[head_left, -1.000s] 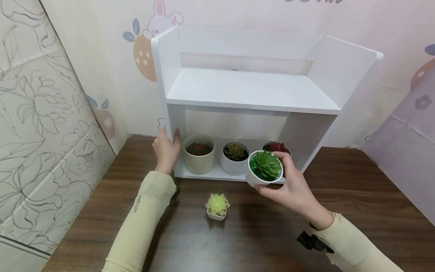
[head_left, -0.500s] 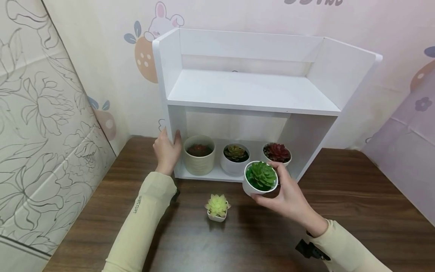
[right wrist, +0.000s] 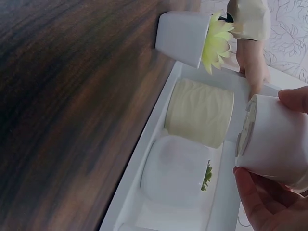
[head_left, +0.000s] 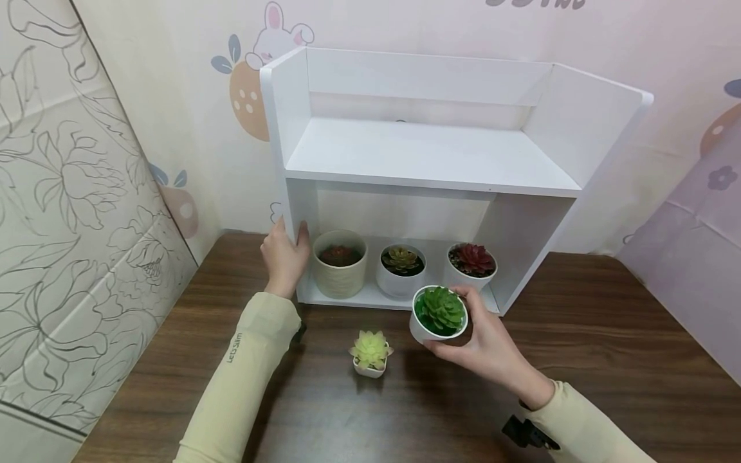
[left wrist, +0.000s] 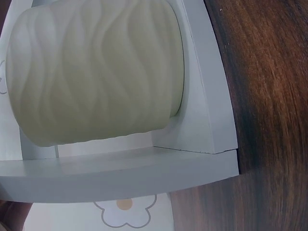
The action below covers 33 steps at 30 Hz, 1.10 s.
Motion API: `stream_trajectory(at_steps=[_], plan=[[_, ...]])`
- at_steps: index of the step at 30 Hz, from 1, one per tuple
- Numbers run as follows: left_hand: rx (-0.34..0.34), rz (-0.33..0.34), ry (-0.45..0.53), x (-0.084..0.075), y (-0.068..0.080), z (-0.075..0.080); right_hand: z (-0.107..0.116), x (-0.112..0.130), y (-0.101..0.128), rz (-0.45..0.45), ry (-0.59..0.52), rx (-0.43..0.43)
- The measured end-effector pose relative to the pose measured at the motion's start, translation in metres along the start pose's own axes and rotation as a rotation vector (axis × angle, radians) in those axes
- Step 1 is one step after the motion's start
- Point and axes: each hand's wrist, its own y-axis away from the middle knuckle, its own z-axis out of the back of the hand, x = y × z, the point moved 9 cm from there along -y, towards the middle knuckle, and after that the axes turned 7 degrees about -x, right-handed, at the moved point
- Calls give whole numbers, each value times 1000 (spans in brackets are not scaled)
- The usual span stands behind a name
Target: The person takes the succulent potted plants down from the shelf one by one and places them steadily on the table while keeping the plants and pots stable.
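Note:
My left hand [head_left: 285, 258] grips the left side panel of a white shelf [head_left: 428, 154], thumb on the inner face. Just right of it, inside the lower level, stands a cream pot [head_left: 340, 278] with a wavy surface, seen close up in the left wrist view. My right hand [head_left: 492, 344] holds a green succulent [head_left: 440, 311] in a white pot [right wrist: 276, 139] between thumb and fingers, raised before the shelf's front edge and tilted. Behind it on the lower level are a dark red succulent [head_left: 473, 260] and an olive-green succulent [head_left: 402, 260], each in a white pot.
A small yellow-green succulent [head_left: 370, 350] in a squarish white pot stands on the brown wooden table [head_left: 324, 418], in front of the shelf. Patterned wall covering [head_left: 625, 45] rises directly behind the shelf. A floral-line panel [head_left: 87, 193] borders the table's left side.
My right hand has drawn the green succulent back from the shelf, slightly left and toward me, leaving the dark red succulent in view. My left hand stays on the side panel.

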Motion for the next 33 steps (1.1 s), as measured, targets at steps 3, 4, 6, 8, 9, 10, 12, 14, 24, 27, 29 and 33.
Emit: stream_trajectory(at_steps=[3,4,6,8,9,10,12,14,24,27,29,33], plan=[[0,1,-5,0,0,0,-2,-1,2,-1,1,9],[-1,2,-6,1,0,0,-3,-2,2,0,2,11],[-1,2,-7,1,0,0,-5,-2,3,8,10,14],[1,2,-5,1,0,0,-7,-3,5,14,16,19],[1,3,-5,1,0,0,-8,-4,5,16,18,24],[2,3,-3,0,0,0,-9,-5,6,15,21,28],[3,2,0,0,0,0,-11,-6,7,14,28,39],[4,-3,4,-1,1,0,-14,-8,8,8,36,53],[-2,-21,17,-3,1,0,-27,-17,13,0,77,113],[-3,-22,16,-3,0,0,-30,-20,14,3,84,121],[-5,-21,15,-2,0,0,-32,-21,15,4,80,127],[-5,-22,16,-2,0,0,-35,-24,16,-5,78,139]])
